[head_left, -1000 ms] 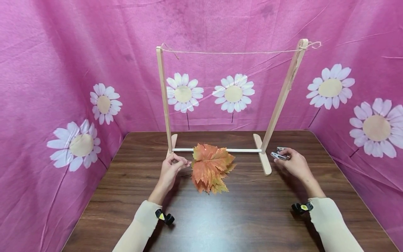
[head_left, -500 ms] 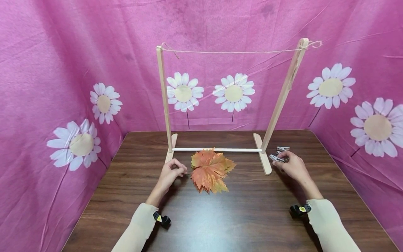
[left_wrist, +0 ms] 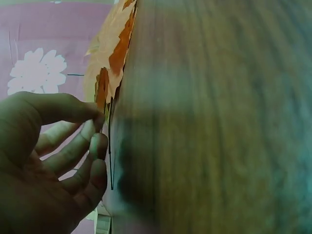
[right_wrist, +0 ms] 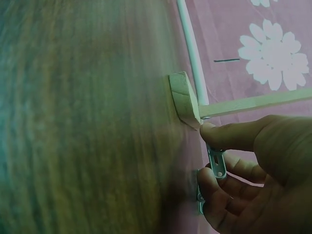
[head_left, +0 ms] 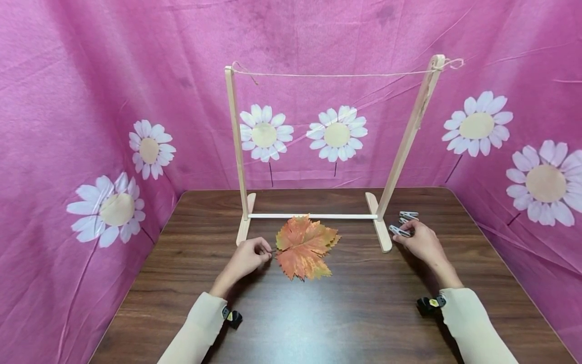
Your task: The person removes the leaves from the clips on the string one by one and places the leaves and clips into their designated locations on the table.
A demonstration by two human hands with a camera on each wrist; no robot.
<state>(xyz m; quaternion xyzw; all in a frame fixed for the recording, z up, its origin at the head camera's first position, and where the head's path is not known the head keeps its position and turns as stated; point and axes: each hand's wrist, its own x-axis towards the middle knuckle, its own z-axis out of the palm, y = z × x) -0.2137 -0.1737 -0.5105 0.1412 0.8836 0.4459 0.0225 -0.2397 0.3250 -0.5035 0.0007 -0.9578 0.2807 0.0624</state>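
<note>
My left hand (head_left: 250, 258) pinches at the thin stem end of an orange and yellow artificial maple leaf (head_left: 304, 245). More leaves lie in a stack with it, and in the left wrist view a loose dark stem (left_wrist: 111, 156) runs down past the fingertips. My right hand (head_left: 423, 245) is low over the table at the right foot of the wooden stand. Its thumb and fingers hold a silver metal clothespin (right_wrist: 217, 163). Just beyond the fingers lie other clothespins (head_left: 408, 215), partly hidden by the hand.
A wooden stand with two posts (head_left: 411, 136) and a white crossbar (head_left: 350, 217) stands at the back of the brown table (head_left: 345, 313). Twine (head_left: 332, 76) is strung between the post tops. Pink flowered cloth (head_left: 300, 30) encloses the back and sides.
My left hand has moved toward me, and the raised top leaf has come down onto the others. My right hand shifted slightly toward me, its clothespin drawing apart from the others.
</note>
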